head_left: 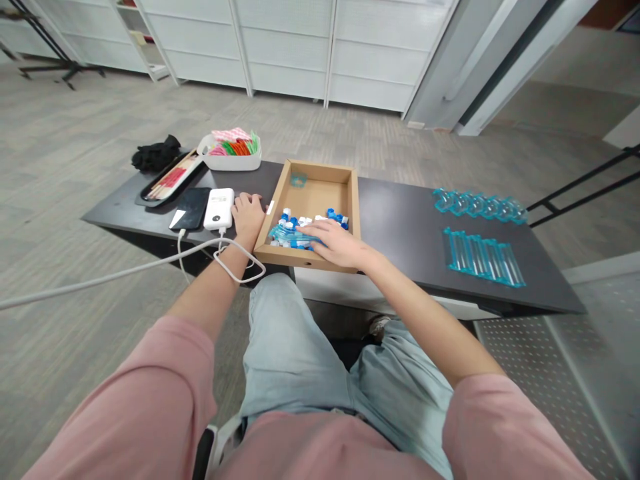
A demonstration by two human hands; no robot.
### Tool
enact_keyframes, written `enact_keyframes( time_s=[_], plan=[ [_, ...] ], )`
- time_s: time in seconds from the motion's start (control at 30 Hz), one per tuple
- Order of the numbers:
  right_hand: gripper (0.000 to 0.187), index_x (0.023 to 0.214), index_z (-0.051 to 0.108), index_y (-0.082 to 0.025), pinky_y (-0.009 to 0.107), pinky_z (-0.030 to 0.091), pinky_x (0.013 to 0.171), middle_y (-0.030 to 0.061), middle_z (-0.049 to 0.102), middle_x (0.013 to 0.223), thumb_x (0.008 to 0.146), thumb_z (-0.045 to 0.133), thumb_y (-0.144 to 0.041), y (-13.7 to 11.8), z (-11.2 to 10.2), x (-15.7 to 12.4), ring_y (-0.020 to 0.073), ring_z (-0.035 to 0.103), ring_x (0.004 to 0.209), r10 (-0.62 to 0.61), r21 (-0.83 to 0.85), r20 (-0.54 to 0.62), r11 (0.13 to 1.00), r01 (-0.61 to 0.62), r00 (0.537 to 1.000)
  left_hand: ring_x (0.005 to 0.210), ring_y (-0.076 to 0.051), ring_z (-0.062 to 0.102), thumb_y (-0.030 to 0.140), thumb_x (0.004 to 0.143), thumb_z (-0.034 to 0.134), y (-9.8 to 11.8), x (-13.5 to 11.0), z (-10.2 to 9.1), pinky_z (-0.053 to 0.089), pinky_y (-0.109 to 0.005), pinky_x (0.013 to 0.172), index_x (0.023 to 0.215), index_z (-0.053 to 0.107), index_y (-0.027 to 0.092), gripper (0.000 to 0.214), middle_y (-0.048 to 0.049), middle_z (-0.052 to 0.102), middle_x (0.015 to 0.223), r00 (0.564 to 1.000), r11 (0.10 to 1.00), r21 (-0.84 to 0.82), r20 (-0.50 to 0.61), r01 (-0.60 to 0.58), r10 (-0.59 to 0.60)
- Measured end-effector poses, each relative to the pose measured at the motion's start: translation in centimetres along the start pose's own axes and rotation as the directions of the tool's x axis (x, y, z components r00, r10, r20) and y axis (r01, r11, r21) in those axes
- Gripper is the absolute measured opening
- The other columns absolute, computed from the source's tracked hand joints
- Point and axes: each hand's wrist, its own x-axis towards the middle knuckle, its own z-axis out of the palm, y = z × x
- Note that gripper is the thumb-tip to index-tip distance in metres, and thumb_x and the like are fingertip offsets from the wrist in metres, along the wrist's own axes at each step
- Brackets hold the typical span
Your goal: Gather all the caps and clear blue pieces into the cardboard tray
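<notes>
Reaching into box (320, 193) at 12 o'clock | right hand (334, 243) fingers spread over capped tubes (293, 230), can't tell if we've grabbed one | left hand (247, 217) flat, empty, 11 o'clock | looks early, pile's still there

Blue and white are shown by the capped tubes (287, 223) under the fingers (313, 231) of the right hand (335, 241), plain tan by the cardboard box (315, 193) around those fingers, white by the power bank (219, 208) just left of the fingers (245, 199) of the left hand (247, 215), and matte black by the table (400, 220) beneath them.
</notes>
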Motion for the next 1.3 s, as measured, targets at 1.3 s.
enact_keyframes(
  time_s=[1.3],
  plan=[
    [0.084, 0.172, 0.059, -0.015, 0.069, 0.036, 0.134, 0.0281, 0.055, 0.177, 0.105, 0.068, -0.066, 10.7, -7.8, -25.1, 0.0489, 0.047, 0.165, 0.817, -0.135, -0.527, 0.192, -0.972, 0.234, 0.148, -0.047, 0.050, 0.030, 0.112, 0.021, -0.1, -0.2, 0.0, 0.044, -0.061, 0.114, 0.152, 0.069, 0.015, 0.064, -0.0307, 0.055, 0.163, 1.000, 1.000, 0.015, 0.004, 0.027, -0.027]
  ],
)
